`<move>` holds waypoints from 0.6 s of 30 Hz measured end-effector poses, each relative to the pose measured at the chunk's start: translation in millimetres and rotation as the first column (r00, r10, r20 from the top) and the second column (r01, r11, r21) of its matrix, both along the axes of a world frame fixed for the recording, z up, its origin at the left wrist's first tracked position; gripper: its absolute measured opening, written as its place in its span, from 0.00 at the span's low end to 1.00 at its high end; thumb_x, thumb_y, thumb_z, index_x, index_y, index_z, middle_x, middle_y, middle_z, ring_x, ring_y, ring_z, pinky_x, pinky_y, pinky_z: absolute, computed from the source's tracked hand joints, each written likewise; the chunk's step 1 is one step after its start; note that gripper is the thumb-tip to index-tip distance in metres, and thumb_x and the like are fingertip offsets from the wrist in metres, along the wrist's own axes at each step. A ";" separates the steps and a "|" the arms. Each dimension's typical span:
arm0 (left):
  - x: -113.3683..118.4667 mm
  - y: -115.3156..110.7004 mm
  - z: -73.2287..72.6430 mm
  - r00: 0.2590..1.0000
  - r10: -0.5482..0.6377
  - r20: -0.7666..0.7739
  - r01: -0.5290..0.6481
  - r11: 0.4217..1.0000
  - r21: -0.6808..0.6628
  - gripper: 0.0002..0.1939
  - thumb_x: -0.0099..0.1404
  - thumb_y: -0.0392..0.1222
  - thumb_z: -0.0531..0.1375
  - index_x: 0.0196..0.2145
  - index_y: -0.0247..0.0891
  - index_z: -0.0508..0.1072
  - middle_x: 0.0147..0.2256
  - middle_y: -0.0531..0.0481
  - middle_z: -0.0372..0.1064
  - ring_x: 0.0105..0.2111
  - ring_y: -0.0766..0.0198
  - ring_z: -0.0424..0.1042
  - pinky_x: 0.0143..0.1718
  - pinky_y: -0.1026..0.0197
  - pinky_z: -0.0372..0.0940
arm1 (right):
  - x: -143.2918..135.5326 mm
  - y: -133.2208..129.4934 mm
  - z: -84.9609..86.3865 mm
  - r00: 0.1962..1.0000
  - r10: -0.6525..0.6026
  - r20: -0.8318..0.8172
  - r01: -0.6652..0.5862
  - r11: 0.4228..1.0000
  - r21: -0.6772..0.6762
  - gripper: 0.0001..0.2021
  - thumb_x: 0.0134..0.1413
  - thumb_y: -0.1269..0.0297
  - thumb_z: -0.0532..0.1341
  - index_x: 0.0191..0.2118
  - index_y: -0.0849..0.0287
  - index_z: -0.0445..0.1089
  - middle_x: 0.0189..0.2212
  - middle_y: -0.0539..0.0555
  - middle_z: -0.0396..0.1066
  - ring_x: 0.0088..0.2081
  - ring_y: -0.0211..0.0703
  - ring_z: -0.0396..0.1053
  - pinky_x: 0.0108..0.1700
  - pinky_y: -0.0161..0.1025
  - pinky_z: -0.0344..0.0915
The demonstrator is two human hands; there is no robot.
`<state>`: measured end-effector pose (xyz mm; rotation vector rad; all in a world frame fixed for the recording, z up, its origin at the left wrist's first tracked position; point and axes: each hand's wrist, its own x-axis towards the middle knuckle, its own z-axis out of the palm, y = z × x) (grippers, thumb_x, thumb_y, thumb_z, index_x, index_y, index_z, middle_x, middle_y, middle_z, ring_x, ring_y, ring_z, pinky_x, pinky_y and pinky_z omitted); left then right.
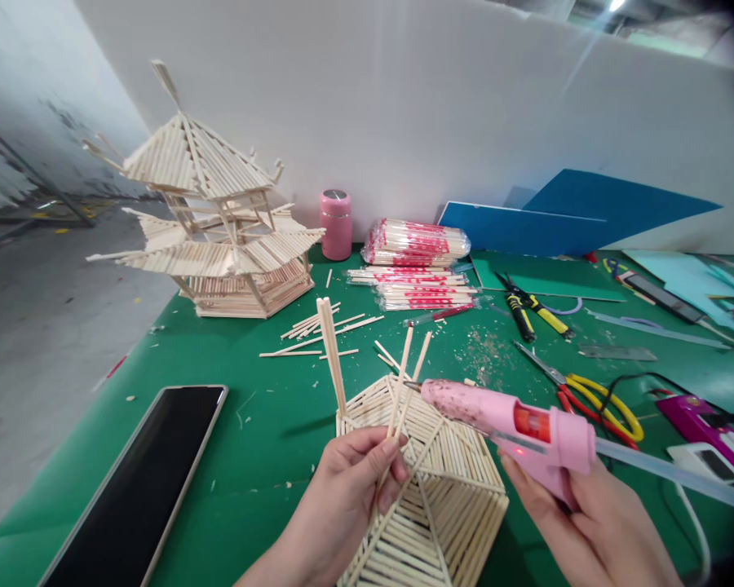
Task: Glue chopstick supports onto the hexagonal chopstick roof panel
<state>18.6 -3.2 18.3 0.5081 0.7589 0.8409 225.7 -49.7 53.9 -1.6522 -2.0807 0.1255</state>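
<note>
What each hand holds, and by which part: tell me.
The left hand holds two wooden sticks by their lower part; the right hand holds the pink glue gun by its handle.

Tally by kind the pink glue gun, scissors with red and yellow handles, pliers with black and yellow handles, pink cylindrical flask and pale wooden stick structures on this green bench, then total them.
Glue gun: 1
Scissors: 1
Pliers: 1
Flask: 1
Stick structures, a tiered pagoda and a many-sided panel: 2
Total: 6
</note>
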 end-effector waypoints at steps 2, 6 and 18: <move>0.5 0.6 0.7 0.999 0.008 -0.037 -0.007 1.000 0.029 0.11 0.57 0.38 0.58 0.19 0.31 0.70 0.18 0.52 0.62 0.15 0.76 0.51 0.18 0.69 0.45 | -2.0 0.2 1.8 1.000 0.024 0.003 -0.024 1.000 0.007 0.14 0.51 0.62 0.54 0.44 0.60 0.63 0.36 0.58 0.72 0.36 0.48 0.72 0.35 0.37 0.70; 0.9 1.3 0.9 0.992 0.043 -0.123 -0.033 0.996 0.081 0.11 0.56 0.38 0.59 0.19 0.31 0.70 0.18 0.52 0.63 0.16 0.75 0.52 0.18 0.68 0.47 | -5.1 1.0 3.9 0.999 0.030 0.031 -0.030 0.999 0.011 0.15 0.51 0.61 0.54 0.45 0.59 0.64 0.39 0.59 0.72 0.38 0.50 0.71 0.37 0.38 0.70; -1.0 0.6 -3.7 0.952 0.095 -0.292 -0.045 0.983 0.176 0.10 0.57 0.40 0.58 0.23 0.32 0.70 0.19 0.52 0.62 0.16 0.75 0.51 0.19 0.68 0.46 | -11.7 2.3 9.3 0.996 0.089 0.001 -0.089 0.995 -0.042 0.14 0.50 0.65 0.53 0.44 0.59 0.64 0.31 0.55 0.74 0.28 0.42 0.73 0.28 0.30 0.70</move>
